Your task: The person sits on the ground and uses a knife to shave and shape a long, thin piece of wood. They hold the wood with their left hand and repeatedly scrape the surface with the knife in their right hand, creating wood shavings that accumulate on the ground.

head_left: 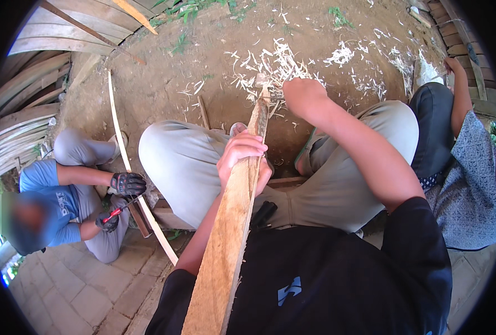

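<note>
Both hands on a long plank [220, 245], its far end among pale shavings [281, 58]

I am sitting with my grey trouser legs [175, 167] spread apart, and the plank is running between them, slanting from my black shirt [331, 273] out toward the bare ground [164, 78]. My left hand [241, 159] is gripping it part of the way along, the fingers wrapping around its edges. My right hand [304, 99] is closing into a fist just beside the narrow far end, its fingers curling around a thin dark tool [277, 99] that is showing against the wood; most of that tool is hiding in my grip, so I cannot tell its full shape. Curled shavings are lying thickly around that end and scattering off to the right.

On my left, a person in a blue shirt [52, 184] is crouching, one dark glove [128, 183] resting on a long thin strip [119, 131], the other holding a red-handled tool [112, 214]. On my right, someone wearing patterned grey cloth [466, 184] is sitting close by. Curved boards [24, 106] are piling up at the far left
</note>
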{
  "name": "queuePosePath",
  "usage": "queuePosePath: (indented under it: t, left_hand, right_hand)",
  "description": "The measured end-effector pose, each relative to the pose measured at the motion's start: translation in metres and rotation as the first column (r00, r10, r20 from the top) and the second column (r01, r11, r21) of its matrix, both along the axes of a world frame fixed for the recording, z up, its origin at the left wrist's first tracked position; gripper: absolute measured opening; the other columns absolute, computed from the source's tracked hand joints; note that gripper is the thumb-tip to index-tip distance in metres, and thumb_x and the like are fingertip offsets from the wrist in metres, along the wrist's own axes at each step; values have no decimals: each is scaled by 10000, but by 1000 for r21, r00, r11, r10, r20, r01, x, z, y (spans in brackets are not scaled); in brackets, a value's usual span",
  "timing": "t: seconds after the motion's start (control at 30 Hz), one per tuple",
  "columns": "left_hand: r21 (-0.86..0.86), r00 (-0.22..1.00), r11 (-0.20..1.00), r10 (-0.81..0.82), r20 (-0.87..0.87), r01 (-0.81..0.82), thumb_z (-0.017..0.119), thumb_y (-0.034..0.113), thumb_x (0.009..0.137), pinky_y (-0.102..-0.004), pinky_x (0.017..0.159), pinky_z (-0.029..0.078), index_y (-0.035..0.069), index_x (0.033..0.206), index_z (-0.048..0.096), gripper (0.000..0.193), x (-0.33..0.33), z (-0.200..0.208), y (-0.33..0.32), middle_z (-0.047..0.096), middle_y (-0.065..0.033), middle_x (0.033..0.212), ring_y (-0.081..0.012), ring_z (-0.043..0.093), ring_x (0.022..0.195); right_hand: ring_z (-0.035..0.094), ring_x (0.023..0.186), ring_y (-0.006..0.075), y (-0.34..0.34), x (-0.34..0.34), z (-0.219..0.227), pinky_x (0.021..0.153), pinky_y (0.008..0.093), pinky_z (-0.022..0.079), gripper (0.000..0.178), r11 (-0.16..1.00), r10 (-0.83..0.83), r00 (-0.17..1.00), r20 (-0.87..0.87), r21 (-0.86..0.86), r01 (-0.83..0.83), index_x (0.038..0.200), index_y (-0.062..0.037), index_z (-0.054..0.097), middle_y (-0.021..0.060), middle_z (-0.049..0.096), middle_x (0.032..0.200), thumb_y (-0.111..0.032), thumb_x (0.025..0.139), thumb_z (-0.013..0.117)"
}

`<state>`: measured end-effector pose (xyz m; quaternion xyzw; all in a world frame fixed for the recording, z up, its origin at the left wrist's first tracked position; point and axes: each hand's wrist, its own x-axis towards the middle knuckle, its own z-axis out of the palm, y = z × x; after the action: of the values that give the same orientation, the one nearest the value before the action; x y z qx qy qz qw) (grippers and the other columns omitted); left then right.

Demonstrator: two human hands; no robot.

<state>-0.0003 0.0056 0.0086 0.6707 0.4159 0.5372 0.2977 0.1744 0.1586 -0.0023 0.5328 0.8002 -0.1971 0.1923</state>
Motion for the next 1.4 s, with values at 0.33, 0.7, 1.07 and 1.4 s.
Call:
queuePosePath:
  t: [0.33, 0.7, 1.07, 1.4]
  left_hand:
    - [17, 1000, 1000, 17, -3, -17, 643, -113, 696, -485, 1059, 437, 47, 1006, 566, 357, 4, -1, 1, 678, -118, 962, -271, 662, 1013]
    - [2, 997, 997, 82, 12, -82, 652, -115, 601, -450, 978, 500, 63, 905, 570, 362, 4, -1, 1, 689, -104, 908, -292, 693, 929]
    - [6, 997, 997, 73, 31, -74, 631, -128, 595, -459, 972, 501, 55, 894, 575, 356, 4, -2, 0, 683, -113, 902, -297, 689, 925]
    - [15, 992, 993, 113, 49, -114, 633, -120, 613, -446, 968, 504, 51, 899, 581, 337, 5, 0, 0, 689, -112, 897, -300, 694, 910]
  right_hand:
    - [739, 1023, 275, -6, -5, 10, 791, 374, 611, 193, 1000, 6, 1000, 15, 1, -6, 1033, -56, 769, 127, 755, 1088, -60, 878, 654]
    - [729, 1059, 254, -27, -28, 22, 788, 353, 619, 198, 1000, -11, 997, 72, 0, 11, 1071, -84, 758, 103, 749, 1114, -63, 894, 673]
    - [744, 1010, 221, -31, -39, -77, 700, 354, 632, 204, 994, 51, 997, 64, 90, -57, 1077, -123, 766, 54, 759, 1090, -86, 886, 704]
    - [728, 1060, 275, 25, 0, -78, 802, 378, 617, 209, 988, -148, 986, 75, 56, 144, 1083, -74, 756, 127, 733, 1173, -83, 933, 611]
